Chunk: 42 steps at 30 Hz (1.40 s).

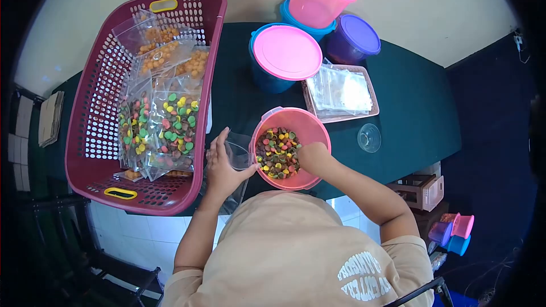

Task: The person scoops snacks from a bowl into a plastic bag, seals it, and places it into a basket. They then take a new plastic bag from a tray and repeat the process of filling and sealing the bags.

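The pink tub (310, 122) sits at the near edge of the worktop (412, 108), right in front of the wearer's body, so both arms can reach it without stretching. Loose coloured discs (276, 153), brown, red, yellow and green, lie inside it.

The left grip (222, 166) is beside the tub's left rim, thumb and fingers spread well apart around a clear bag (239, 159), and seems to have hold of it; spreading the plastic this way probably keeps its mouth from falling shut, near the discs. The right grip (314, 158) reaches down inside the tub on its right side, curled over; the view from above hides the fingertips, so I cannot tell how far it is closed or whether it has hold of any discs.

To the left, the maroon basket (94, 131) leans with its open side toward the wearer, which shows the filled bags (176, 122) inside. Flat clear bags (341, 91) lie in a shallow tray (341, 119) beyond the tub, likely set there for easy reach. Lidded tubs (287, 51) stand farther back, apparently out of the arms' way.
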{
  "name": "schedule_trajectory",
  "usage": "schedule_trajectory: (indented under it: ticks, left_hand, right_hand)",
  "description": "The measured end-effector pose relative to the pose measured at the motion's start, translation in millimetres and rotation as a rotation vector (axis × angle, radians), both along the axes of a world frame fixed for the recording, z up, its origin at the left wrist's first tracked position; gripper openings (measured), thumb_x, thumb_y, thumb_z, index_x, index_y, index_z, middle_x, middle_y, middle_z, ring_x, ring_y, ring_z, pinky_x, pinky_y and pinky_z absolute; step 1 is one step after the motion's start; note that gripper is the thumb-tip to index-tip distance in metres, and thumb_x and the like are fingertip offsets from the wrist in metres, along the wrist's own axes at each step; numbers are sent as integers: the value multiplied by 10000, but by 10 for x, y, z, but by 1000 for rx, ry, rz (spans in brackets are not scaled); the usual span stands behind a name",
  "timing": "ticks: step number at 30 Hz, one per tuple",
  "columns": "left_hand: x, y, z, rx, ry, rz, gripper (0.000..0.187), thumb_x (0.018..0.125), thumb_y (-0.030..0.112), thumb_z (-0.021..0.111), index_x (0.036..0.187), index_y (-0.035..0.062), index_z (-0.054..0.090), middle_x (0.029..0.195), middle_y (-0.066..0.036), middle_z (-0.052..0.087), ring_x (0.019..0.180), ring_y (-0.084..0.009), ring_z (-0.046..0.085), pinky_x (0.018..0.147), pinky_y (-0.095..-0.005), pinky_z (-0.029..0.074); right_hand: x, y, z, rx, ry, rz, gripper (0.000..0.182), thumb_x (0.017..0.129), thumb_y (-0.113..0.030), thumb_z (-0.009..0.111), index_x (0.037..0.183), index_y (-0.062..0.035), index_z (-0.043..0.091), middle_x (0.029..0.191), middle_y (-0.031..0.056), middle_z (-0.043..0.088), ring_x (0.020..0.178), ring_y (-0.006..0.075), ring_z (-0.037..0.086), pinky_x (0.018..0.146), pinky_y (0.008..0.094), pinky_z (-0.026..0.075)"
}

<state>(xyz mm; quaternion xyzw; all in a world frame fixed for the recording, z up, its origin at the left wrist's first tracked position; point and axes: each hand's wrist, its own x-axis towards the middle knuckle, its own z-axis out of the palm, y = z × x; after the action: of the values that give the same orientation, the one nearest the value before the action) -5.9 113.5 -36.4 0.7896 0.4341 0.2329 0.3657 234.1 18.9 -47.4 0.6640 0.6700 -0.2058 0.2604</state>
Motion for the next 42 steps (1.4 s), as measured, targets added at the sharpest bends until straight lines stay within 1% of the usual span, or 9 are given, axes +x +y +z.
schedule_trajectory:
  ticks: [2, 8, 11, 20, 27, 29, 32, 37, 42]
  left_hand:
    - [-2, 11, -22, 4, -2, -8, 1064, 557, 360, 850, 1403, 112, 254, 1319, -197, 402, 1234, -370, 405, 1026, -484, 309]
    - [2, -52, -77, 2, 1, -47, 1069, 556, 362, 852, 1404, 117, 250, 1314, -202, 402, 1231, -366, 401, 1029, -483, 299]
    - [-45, -73, 5, 77, 61, -57, 1079, 563, 302, 856, 1414, 98, 225, 1312, -203, 425, 1240, -355, 404, 1039, -458, 327]
    - [-226, -171, 209, 33, -74, -60, 1096, 555, 288, 863, 1412, 79, 211, 1363, -185, 353, 1264, -343, 369, 1057, -456, 308]
    - [-248, -213, 293, 78, -87, -97, 1115, 544, 315, 867, 1407, 89, 198, 1382, -172, 318, 1300, -341, 300, 1076, -452, 272]
    - [-241, -214, 297, 85, -91, -92, 1114, 541, 319, 868, 1404, 89, 202, 1383, -169, 314, 1304, -342, 291, 1077, -449, 269]
    - [-205, -252, 324, 133, -108, -121, 1111, 536, 336, 868, 1395, 89, 209, 1381, -165, 309, 1297, -353, 298, 1070, -458, 270]
    - [-147, -329, 402, 236, -55, -205, 1090, 538, 392, 855, 1384, 134, 218, 1378, -161, 305, 1288, -351, 308, 1047, -598, 200]
    - [-86, -359, 400, 200, -27, -213, 1079, 542, 400, 850, 1383, 155, 220, 1373, -159, 307, 1280, -348, 320, 1039, -629, 176]
  right_hand:
    - [-31, 12, 14, 49, 136, -172, 199, 827, -181, 561, 982, -76, 627, 824, 136, 664, 789, 312, 657, 658, 431, 513]
    - [-85, 97, -164, -92, 415, -319, 218, 856, -156, 532, 1046, -88, 615, 950, 167, 646, 905, 337, 623, 767, 437, 479]
    - [32, 79, -333, 20, 628, -414, 222, 854, -172, 531, 1028, -80, 634, 942, 178, 650, 882, 329, 629, 779, 426, 474]
    - [179, 18, -351, 175, 790, -511, 242, 826, -36, 494, 1028, -51, 626, 931, 184, 647, 862, 313, 631, 757, 389, 476]
    - [188, -4, -136, 189, 814, -582, 237, 834, 3, 471, 1023, -20, 612, 911, 184, 642, 844, 298, 626, 762, 365, 470]
    - [173, -15, -29, 248, 808, -568, 150, 910, -62, 476, 1010, -8, 574, 887, 130, 609, 837, 219, 581, 763, 324, 447]
    - [139, -45, 231, 296, 815, -648, 138, 913, -65, 476, 1000, -6, 566, 863, 110, 597, 821, 191, 557, 755, 317, 441]
    - [217, -167, 543, 358, 821, -677, 118, 914, -65, 481, 985, 1, 549, 834, 85, 561, 797, 162, 510, 746, 290, 427]
    - [272, -290, 939, 486, 820, -638, 105, 911, -54, 488, 972, 17, 535, 821, 76, 539, 791, 152, 487, 735, 276, 421]
